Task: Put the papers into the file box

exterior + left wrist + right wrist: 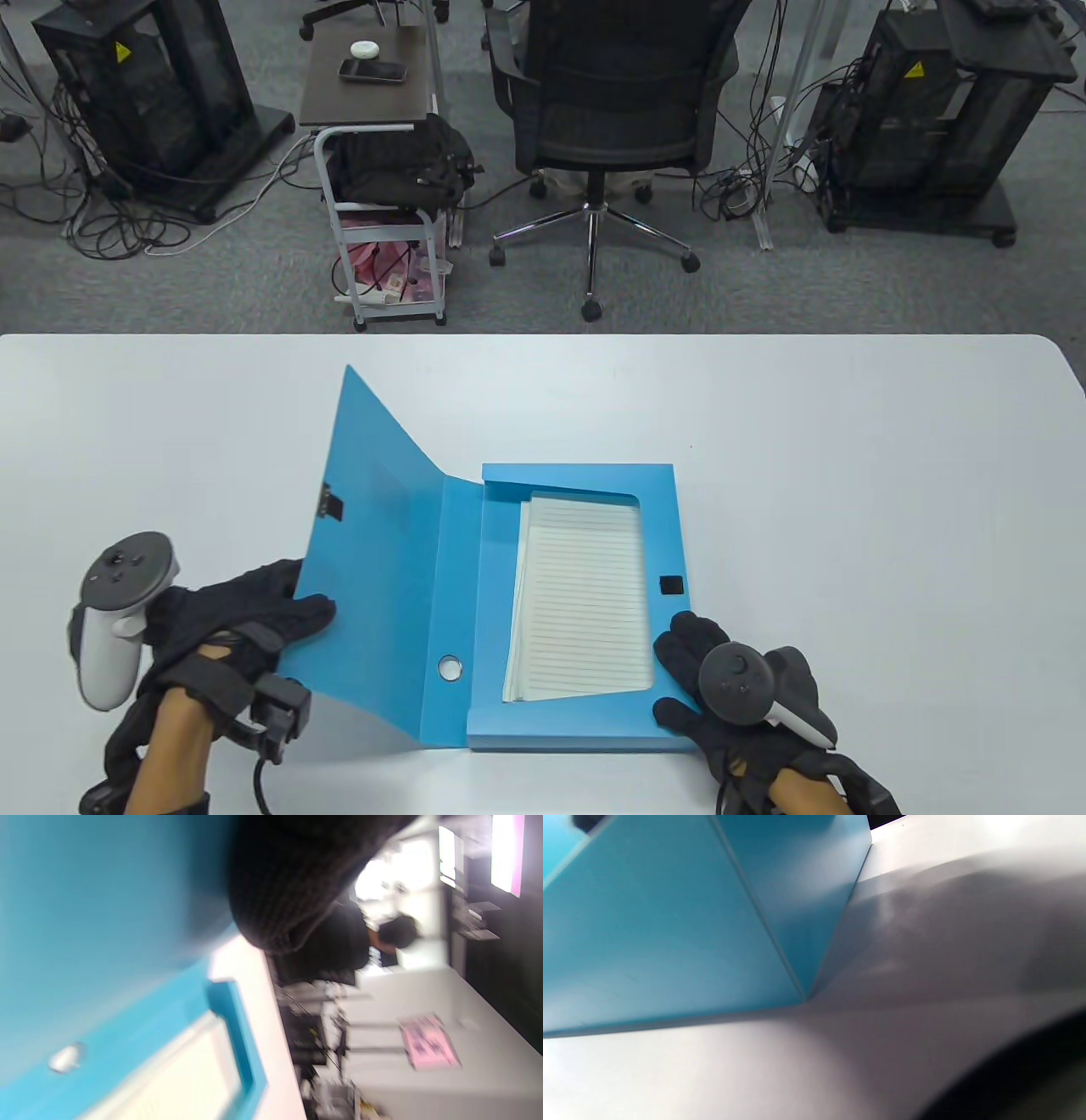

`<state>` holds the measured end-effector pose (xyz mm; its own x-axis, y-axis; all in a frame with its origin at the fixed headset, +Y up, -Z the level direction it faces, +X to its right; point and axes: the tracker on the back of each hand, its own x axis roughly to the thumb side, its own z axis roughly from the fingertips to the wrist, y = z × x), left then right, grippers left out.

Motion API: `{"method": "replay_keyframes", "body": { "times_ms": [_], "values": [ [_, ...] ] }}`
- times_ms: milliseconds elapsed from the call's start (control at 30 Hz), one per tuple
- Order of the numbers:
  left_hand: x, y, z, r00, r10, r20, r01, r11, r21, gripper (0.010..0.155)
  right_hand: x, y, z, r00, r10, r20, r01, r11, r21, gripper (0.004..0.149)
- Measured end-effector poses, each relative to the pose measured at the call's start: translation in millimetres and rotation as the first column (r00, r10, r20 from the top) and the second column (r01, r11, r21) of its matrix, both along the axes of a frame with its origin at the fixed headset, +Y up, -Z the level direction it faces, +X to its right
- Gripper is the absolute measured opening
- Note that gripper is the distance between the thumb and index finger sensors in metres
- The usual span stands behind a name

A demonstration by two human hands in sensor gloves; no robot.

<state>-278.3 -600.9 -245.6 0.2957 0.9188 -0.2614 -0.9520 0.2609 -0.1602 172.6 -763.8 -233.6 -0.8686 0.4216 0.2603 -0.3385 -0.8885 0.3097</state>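
The blue file box (577,730) lies open on the desk (848,475) with the papers (581,594) inside. The left hand (246,624) grips its lid (373,552); the right hand (738,688) rests spread on its near right corner.

File box (577,730) on table (848,475), papers (581,603) inside; lid (373,543) raised at left; left hand (246,620) at lid, right hand (730,688) at box's near right corner.

The blue file box (577,594) looks like smooth plastic with a slight sheen. Papers (581,594) inside are matt, lined sheets. Gloves on the left hand (229,628) are black knit cloth, and the white table (848,509) is smooth, faintly glossy.
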Motion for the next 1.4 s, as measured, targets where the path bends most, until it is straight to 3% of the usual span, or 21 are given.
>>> {"method": "replay_keyframes", "body": {
  "times_ms": [100, 200, 300, 500, 633, 767, 833, 867, 967, 1100, 1233, 1300, 1400],
  "values": [
    [67, 8, -4, 0.997, 0.012, 0.07, -0.019, 0.994, 0.108, 0.058, 0, 3, -1, 1.0, 0.027, 0.007, -0.027, 0.999, 0.032, 0.07],
    [130, 3, -10, 0.986, -0.054, 0.156, 0.03, 0.987, 0.155, 0.057, -1, 5, -2, 0.998, 0.057, 0.005, -0.058, 0.997, 0.057, 0.07],
    [193, -18, -19, 0.968, -0.141, 0.207, 0.106, 0.98, 0.169, 0.056, 3, 4, -3, 1.0, -0.005, 0.018, 0.005, 1.0, 0.022, 0.069],
    [264, -67, -33, 0.884, -0.357, 0.303, 0.319, 0.933, 0.167, 0.053, 6, 2, -5, 0.998, -0.04, 0.04, 0.039, 0.999, 0.025, 0.061],
    [280, -92, -39, 0.866, -0.382, 0.322, 0.356, 0.924, 0.137, 0.053, 6, 2, -4, 0.998, -0.048, 0.034, 0.047, 0.999, 0.014, 0.061],
    [296, -93, -44, 0.809, -0.445, 0.385, 0.437, 0.892, 0.113, 0.055, 7, 3, -4, 0.999, -0.046, 0.012, 0.046, 0.999, 0.015, 0.063],
    [306, -94, -44, 0.769, -0.504, 0.393, 0.499, 0.858, 0.125, 0.056, 12, 10, -3, 0.996, -0.075, 0.044, 0.071, 0.992, 0.103, 0.057],
    [313, -94, -43, 0.741, -0.532, 0.409, 0.529, 0.838, 0.131, 0.056, 18, 21, -1, 0.994, -0.079, 0.076, 0.064, 0.98, 0.188, 0.054],
    [326, -92, -38, 0.674, -0.61, 0.417, 0.6, 0.781, 0.174, 0.058, 35, 35, 5, 0.99, -0.032, 0.134, -0.009, 0.955, 0.295, 0.052],
    [343, -93, -27, 0.57, -0.736, 0.364, 0.671, 0.673, 0.311, 0.063, 54, 32, 1, 0.967, 0.016, 0.253, -0.091, 0.953, 0.288, 0.057],
    [358, -98, -15, 0.44, -0.834, 0.334, 0.729, 0.549, 0.408, 0.062, 59, 22, -5, 0.962, 0.03, 0.271, -0.092, 0.971, 0.219, 0.06],
    [356, -98, -13, 0.443, -0.849, 0.288, 0.731, 0.528, 0.432, 0.055, 60, 20, -6, 0.96, 0.005, 0.279, -0.061, 0.98, 0.191, 0.06],
    [344, -98, -11, 0.511, -0.808, 0.293, 0.69, 0.589, 0.421, 0.057, 61, 19, -7, 0.96, 0.029, 0.278, -0.083, 0.979, 0.184, 0.061]
  ]
}}
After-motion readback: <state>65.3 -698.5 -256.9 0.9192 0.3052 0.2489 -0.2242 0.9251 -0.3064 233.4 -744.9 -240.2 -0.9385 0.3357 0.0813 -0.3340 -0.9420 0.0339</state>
